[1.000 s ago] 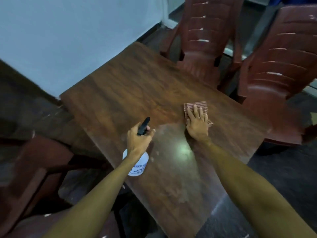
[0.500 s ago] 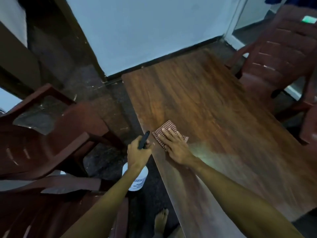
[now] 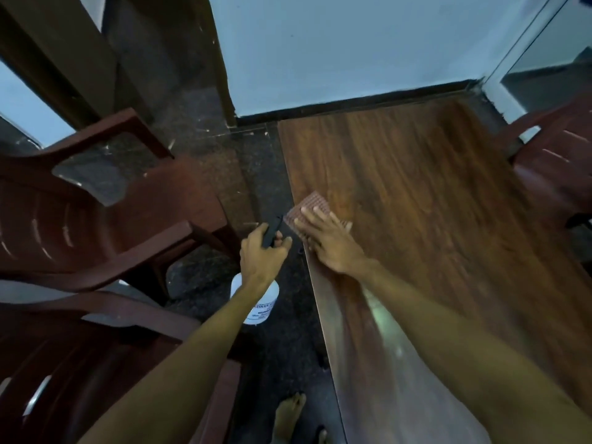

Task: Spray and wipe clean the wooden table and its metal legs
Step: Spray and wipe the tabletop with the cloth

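The right hand's fingers (image 3: 315,216) were spread flat and pressed on the cloth (image 3: 308,205), which lay at the table's (image 3: 432,203) left edge, partly covered by the right hand (image 3: 333,241). The left hand's fingers (image 3: 283,243) were clamped round the black trigger head of the bottle (image 3: 261,302), held off the table's side above the dark floor (image 3: 256,174), its white body hanging below the left hand (image 3: 261,254). The top was judged to be mid-wipe, with the edge strip being worked; a pale sheen was seen nearer the person. The legs were hidden from view and, it was judged, not yet done. A stroke along the edge was judged to come next, with steady downward pressure so the cloth would not slip off the side. A chair (image 3: 105,219) stood close at the left.
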Motion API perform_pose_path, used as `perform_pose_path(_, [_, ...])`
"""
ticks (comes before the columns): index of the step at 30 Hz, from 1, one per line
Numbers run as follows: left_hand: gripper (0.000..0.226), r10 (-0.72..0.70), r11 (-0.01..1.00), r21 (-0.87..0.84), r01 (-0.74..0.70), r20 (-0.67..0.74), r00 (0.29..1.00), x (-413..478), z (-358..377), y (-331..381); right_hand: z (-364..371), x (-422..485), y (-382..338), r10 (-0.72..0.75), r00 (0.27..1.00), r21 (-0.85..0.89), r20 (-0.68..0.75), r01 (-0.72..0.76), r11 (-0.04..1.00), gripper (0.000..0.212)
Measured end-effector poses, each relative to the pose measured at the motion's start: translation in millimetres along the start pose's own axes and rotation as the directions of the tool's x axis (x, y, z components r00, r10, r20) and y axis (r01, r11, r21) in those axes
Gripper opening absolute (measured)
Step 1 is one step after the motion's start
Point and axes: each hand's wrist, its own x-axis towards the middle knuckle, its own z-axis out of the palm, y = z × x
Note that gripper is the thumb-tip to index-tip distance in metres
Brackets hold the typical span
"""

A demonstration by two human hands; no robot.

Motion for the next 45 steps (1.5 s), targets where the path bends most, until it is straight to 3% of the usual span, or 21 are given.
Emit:
perform_pose_path(4, [0.021, -0.043, 0.999, -0.022, 0.043, -0.011, 0.999, -27.6, -2.0, 1.7, -4.5, -37.8, 2.9, -0.132, 0.988, -0.044, 0.084, 0.136, 0.99, 0.055])
perform_pose_path(8, [0.024, -0.087, 0.996, -0.02, 0.087, 0.004, 0.996, -60.3, 6.6, -4.2, 3.5, -46.1, -13.9, 0.125, 0.992, 0.046, -0.028, -0.124, 0.991, 0.056])
perform_pose_path(12, [0.023, -0.07, 0.997, 0.029, 0.07, 0.005, 0.998, -108.1, 13.4, -5.2, 19.3, -126.8, -21.0, -0.115, 0.993, 0.012, 0.018, 0.115, 0.993, 0.055])
perform_pose_path(13, [0.023, -0.07, 0.997, 0.038, 0.07, -0.004, 0.998, -121.0, 16.2, -3.9, 14.4, -137.7, -8.6, -0.089, 0.996, 0.006, -0.001, 0.089, 0.996, 0.054])
perform_pose_path(17, [0.021, -0.077, 0.993, 0.085, 0.08, -0.027, 0.997, -181.0, 33.5, 2.6, -6.7, -188.0, 42.8, 0.321, 0.945, 0.082, -0.059, -0.316, 0.945, 0.056])
perform_pose_path(20, [0.025, -0.093, 0.987, 0.13, 0.09, 0.016, 0.996, -226.9, 49.9, 8.9, -11.3, -264.1, 66.2, 0.36, 0.929, 0.015, -0.081, -0.36, 0.933, 0.058])
perform_pose_path(23, [0.035, -0.098, 0.987, 0.129, 0.093, 0.032, 0.995, -268.4, 65.5, 12.7, -21.3, -320.2, 96.1, 0.487, 0.863, 0.047, -0.136, -0.486, 0.873, 0.053])
perform_pose_path(26, [0.025, -0.125, 0.985, 0.124, 0.123, 0.005, 0.992, -297.8, 70.9, 5.2, -23.0, -327.0, 93.3, 0.573, 0.811, 0.046, -0.114, -0.572, 0.819, 0.055])
perform_pose_path(31, [0.025, -0.114, 0.987, 0.105, 0.12, -0.066, 0.991, -327.7, 62.7, -4.0, 1.0, -323.2, 46.8, 0.343, 0.937, 0.021, -0.058, -0.343, 0.939, 0.057])
perform_pose_path(35, [0.024, -0.107, 0.987, 0.104, 0.124, -0.15, 0.983, -332.4, 50.9, -23.0, 1.0, -288.3, 30.9, 0.396, 0.917, 0.078, -0.053, -0.392, 0.917, 0.059])
perform_pose_path(40, [0.016, -0.132, 0.991, 0.01, 0.135, -0.137, 0.982, -327.9, 40.5, -43.3, 23.5, -275.0, -17.7, 0.096, 0.995, 0.053, -0.039, -0.094, 0.994, 0.057])
perform_pose_path(45, [0.017, -0.153, 0.988, -0.05, 0.148, -0.129, 0.98, -312.0, 37.8, -70.6, 13.1, -183.6, -27.4, 0.079, 0.996, 0.086, 0.028, -0.081, 0.993, 0.054])
